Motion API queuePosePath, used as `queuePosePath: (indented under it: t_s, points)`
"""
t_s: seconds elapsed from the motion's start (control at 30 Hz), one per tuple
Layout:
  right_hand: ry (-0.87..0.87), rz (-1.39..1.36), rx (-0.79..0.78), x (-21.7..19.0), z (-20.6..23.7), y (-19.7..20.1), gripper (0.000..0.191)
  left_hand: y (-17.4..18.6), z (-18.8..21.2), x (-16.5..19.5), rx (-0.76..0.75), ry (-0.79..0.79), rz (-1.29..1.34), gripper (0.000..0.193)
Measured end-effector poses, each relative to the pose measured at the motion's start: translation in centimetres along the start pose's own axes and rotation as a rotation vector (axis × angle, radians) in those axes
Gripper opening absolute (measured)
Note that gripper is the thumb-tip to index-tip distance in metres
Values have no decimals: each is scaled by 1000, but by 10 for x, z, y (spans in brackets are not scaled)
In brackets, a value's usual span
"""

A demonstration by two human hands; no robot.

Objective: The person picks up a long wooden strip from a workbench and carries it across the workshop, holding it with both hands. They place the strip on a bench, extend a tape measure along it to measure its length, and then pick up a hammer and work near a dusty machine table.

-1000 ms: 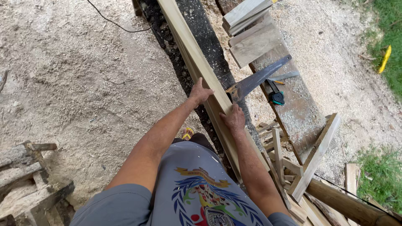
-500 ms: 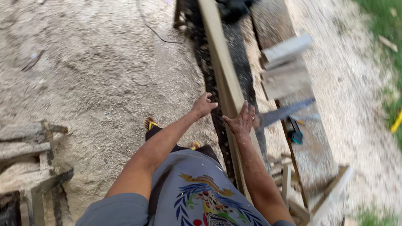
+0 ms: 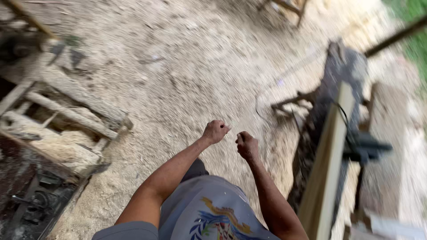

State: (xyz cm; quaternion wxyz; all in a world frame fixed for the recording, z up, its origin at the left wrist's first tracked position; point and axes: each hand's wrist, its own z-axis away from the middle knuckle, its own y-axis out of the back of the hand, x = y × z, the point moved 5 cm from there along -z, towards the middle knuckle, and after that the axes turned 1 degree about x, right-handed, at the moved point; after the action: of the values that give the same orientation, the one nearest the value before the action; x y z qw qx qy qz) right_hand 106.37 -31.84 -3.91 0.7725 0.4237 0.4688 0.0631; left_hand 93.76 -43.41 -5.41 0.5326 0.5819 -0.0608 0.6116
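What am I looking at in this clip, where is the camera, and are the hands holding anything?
There is no machine here: a person wears a camera on the head, and it looks down at their own arms. The picture is blurred. The left hand and right hand are both curled into loose fists above sawdust-covered ground, and nothing shows in either. To the right a long pale wooden plank lies apart from the hands, on a dark bench. Rough timber offcuts lie at the left.

Grey short-sleeved shirt (image 3: 209, 209), colourful printed emblem.
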Motion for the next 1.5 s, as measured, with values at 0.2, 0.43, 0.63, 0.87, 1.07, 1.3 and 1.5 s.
queuePosePath:
  t_s: [0.2, 0.43, 0.63, 0.87, 1.07, 1.3, 1.5]
  points:
    - [468, -241, -54, -168, -111, -64, 46, 118, -67, -69, 245, 235, 1150, 11]
    - [901, -260, -304, -303, -212, -136, 56, 203, -159, -79, 20, -232, 1809, 32]
    - [602, -240, -273, -341, -408, -145, 47, 275, -273, -62, 88, -90, 1731, 50]
    - [475, -63, -221, -470, -548, -163, 29, 461, -348, -94, 587, 169, 1493, 28]
    - [1009, -240, -340, -641, -559, -247, 15, 610, -344, -186, 1071, 217, 1482, 24]
    - [1269, -160, -535, -806, -599, -380, 17, 792, -321, -284, 1354, 114, 975, 19]
    - [1438, -292, -509, -1010, -618, -442, 14, 986, -289, -299, 1700, 149, 241, 16]
